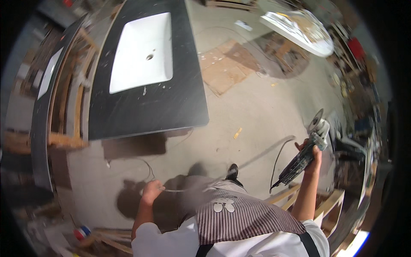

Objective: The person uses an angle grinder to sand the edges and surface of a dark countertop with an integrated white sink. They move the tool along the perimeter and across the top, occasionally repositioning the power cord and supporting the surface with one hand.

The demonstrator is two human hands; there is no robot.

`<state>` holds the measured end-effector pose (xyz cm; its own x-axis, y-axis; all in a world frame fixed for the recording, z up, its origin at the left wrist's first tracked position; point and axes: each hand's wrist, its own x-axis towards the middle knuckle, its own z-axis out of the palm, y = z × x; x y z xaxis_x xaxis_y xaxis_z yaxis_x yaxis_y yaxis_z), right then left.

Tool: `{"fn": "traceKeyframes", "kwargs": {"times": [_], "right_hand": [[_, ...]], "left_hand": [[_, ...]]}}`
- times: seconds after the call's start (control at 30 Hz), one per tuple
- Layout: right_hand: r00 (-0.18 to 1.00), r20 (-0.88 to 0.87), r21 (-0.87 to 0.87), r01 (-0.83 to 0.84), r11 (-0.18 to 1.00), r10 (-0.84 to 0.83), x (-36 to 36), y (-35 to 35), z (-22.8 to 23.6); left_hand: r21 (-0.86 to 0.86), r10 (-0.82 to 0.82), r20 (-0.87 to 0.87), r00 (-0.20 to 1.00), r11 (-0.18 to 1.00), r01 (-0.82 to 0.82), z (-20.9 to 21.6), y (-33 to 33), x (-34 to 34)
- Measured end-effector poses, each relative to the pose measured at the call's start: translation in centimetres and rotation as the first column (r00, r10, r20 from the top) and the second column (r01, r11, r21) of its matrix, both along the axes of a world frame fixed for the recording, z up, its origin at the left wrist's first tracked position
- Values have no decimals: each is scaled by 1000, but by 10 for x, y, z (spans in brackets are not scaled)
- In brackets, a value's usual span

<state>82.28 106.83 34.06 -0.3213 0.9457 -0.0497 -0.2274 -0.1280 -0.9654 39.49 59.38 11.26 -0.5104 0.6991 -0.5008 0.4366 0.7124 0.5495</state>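
My right hand [315, 155] is wrapped round the body of an angle grinder [299, 160], raised on the right with its round disc [316, 121] at the upper end. A dark cord [276, 159] comes off the grinder's lower end and curves upward. On the left, my left hand [152, 191] is closed round a grey cable [172, 191]. One stretch of this cable runs right across my striped apron [239, 214], where it blurs; another loops up from the hand toward the floor. Neither hand touches the dark countertop [150, 109] ahead.
The countertop has a white sink basin [143, 51] set in it. A second dark slab [43, 124] stands at the far left beside a wooden frame [68, 139]. Flattened cardboard [229, 66] lies on the floor. A white rounded top [319, 45] is at the back right. Clutter lines the right side.
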Motion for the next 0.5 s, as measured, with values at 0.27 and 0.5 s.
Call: {"fn": "traceKeyframes", "kwargs": {"times": [0.27,0.5], "right_hand": [[754,586,105,-435,894,298,-73,43,-56],[524,802,163,-653,740,286,-141,-14,-83]], "left_hand": [[-74,380,140,914,925,-374,25,23,176],[35,401,71,914,914,-404,-1,48,172]]}}
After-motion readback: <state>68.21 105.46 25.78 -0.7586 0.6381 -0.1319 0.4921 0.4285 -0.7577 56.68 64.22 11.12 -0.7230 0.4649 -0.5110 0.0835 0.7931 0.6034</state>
